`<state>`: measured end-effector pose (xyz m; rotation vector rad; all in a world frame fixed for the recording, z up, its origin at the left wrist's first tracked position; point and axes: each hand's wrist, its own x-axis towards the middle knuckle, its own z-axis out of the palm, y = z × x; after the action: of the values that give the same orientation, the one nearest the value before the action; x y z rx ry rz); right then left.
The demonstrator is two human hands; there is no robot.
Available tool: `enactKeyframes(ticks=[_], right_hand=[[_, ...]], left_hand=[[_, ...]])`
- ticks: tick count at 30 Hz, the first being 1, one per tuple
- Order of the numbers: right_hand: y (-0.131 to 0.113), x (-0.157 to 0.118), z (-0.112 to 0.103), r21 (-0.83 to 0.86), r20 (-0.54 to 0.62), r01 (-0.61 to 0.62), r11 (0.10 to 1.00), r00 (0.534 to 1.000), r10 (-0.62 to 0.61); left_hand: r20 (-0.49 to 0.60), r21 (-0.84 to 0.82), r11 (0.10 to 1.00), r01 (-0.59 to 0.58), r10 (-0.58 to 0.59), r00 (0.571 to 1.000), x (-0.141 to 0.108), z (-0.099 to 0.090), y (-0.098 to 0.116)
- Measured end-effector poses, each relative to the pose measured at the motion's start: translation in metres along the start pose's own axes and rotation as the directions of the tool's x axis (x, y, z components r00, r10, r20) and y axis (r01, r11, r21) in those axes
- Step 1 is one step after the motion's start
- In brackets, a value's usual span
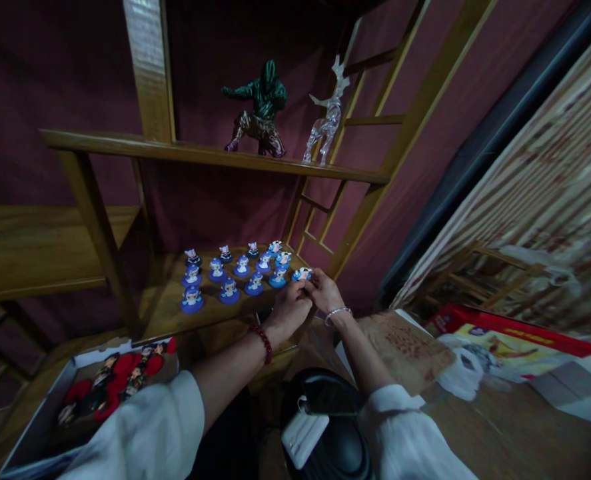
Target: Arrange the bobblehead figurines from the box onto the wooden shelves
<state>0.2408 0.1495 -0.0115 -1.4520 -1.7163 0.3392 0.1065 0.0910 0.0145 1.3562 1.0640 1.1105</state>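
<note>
Rows of small figurines on round bases, several with purple bases like this one (229, 290), stand on a wooden shelf (162, 320). At the right end of the front rows, a blue-and-white figurine (302, 273) sits right at my fingertips. My left hand (292, 307), with a red bead bracelet, has its fingers curled together just below that figurine. My right hand (324, 291), with a silver bracelet, pinches at the figurine's base from the right side. The two hands touch or nearly touch, and their fingers partly hide the base.
An open box (40, 413) of red and black figurines lies at lower left. On the upper shelf (200, 152) stand a green crouching statue (262, 110) and a clear deer (328, 120). A black stool-like object (340, 433), brown paper (400, 347) and a red box (525, 333) are lower right.
</note>
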Motion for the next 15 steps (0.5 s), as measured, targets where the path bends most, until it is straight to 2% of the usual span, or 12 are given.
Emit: enactKeyframes(ticks=[9,12,15], right_hand=[[0.007,0.014,0.005,-0.012,0.014,-0.035,0.999,0.999,0.035],[0.012,0.018,0.01,0.02,0.007,-0.006,1.0,1.0,0.006],[0.017,0.021,0.012,0.03,0.006,0.021,0.999,1.0,-0.021]], left_hand=[[0.064,-0.065,0.996,0.067,-0.063,0.996,0.01,0.001,-0.009],[0.041,0.046,0.999,0.008,-0.01,0.999,0.015,0.001,-0.014],[0.045,0.213,0.97,-0.118,0.111,0.993,0.017,-0.001,-0.016]])
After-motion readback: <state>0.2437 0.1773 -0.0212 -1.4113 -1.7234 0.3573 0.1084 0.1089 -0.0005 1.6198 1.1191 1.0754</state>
